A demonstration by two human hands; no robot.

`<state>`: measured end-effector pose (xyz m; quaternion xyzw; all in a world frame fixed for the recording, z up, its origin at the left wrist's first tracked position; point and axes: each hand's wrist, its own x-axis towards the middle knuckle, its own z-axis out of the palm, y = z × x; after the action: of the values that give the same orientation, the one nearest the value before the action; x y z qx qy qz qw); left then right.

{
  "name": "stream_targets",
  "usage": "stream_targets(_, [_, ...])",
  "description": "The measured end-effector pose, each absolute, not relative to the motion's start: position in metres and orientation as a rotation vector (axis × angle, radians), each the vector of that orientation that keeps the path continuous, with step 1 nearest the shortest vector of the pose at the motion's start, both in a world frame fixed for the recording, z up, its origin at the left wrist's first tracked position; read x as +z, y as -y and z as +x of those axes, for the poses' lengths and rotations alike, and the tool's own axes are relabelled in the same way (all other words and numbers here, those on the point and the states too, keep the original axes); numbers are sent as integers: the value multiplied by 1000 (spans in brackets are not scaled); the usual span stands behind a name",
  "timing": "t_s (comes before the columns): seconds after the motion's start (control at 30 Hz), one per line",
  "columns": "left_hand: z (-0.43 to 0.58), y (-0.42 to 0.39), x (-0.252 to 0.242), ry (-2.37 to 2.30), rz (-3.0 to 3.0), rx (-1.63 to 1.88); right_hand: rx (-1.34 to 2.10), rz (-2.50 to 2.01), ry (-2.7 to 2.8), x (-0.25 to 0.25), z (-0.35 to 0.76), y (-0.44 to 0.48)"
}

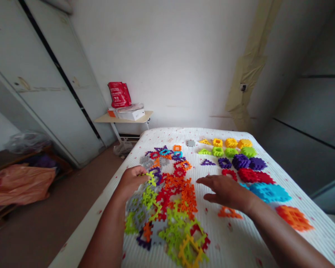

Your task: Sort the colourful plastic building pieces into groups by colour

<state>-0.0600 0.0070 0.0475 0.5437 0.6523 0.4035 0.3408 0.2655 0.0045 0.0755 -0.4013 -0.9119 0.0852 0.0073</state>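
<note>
Over the pile (171, 212), left hand (131, 181) pinches a lime piece (151, 178); right hand (226, 191) lies spread flat.

A lime-green toothed plastic square frame (151, 178) sits tilted at ten o'clock of the jumbled pile of coloured plastic tiles (170, 212). An orange toothed plastic triangle (229, 213) lies flat at the pile's three o'clock.

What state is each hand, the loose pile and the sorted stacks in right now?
Left hand: closed on a lime-green plastic frame piece.
Right hand: open, flat, palm down, holding nothing.
Mixed pile of coloured plastic interlocking pieces: loose, jumbled.
Colour-sorted plastic stacks: grouped in rows by colour.
</note>
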Motion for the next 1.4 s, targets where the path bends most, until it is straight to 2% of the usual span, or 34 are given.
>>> stream_targets(0.13, [-36, -7, 49, -1536, 1299, 1085, 219, -1169, 2774, 73, 258, -5])
stream_targets(0.33, [9, -5, 45, -1313, 1191, 1093, 174, -913, 2369, 64, 235, -1])
stream_targets(0.6, [45, 4, 33, -1197, 1327, 1099, -20, -985, 2382, 39, 211, -4])
stream_targets(0.8, [45, 8, 26, -1211, 1437, 1101, 62, -1002, 2395, 34, 209, -10])
stream_targets(1.03, [44, 9, 28, -1320, 1619, 1108, 249, -997, 2492, 52, 218, -28])
stream_targets(1.1, [42, 9, 29, -1388, 1639, 1147, 163, -1138, 2549, 60, 226, -48])
stream_targets(1.23, [35, 7, 25, -1441, 1610, 1206, -189, -1788, 2489, 74, 248, -104])
stream_targets(1.4, [31, 3, 21, -1426, 1541, 1225, -237, -1984, 2467, 75, 269, -154])
